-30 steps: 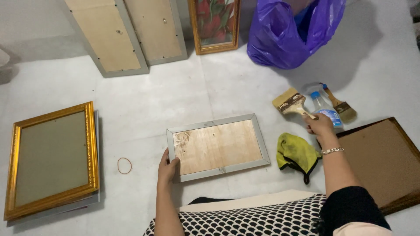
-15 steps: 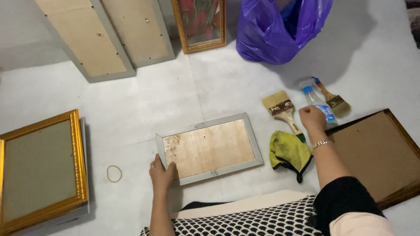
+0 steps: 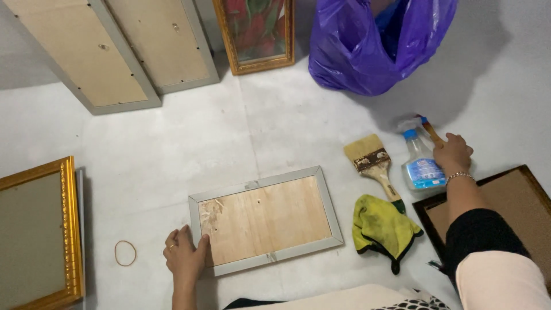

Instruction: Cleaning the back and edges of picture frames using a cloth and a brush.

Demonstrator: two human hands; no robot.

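The right grip (image 3: 452,152) holds a small brush (image 3: 430,131) beside the spray bottle (image 3: 420,165). The left grip (image 3: 185,256) lies open, touching the grey frame (image 3: 265,220).

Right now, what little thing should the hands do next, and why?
Probably close the right hand around the spray bottle and lift it toward the grey frame. That hand already rests by the bottle, while the left hand steadies the frame, lying back-up on the floor.

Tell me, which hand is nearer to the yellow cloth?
The right hand. It is above the yellow cloth, at the spray bottle. The left hand is far across, on the grey frame's left edge.
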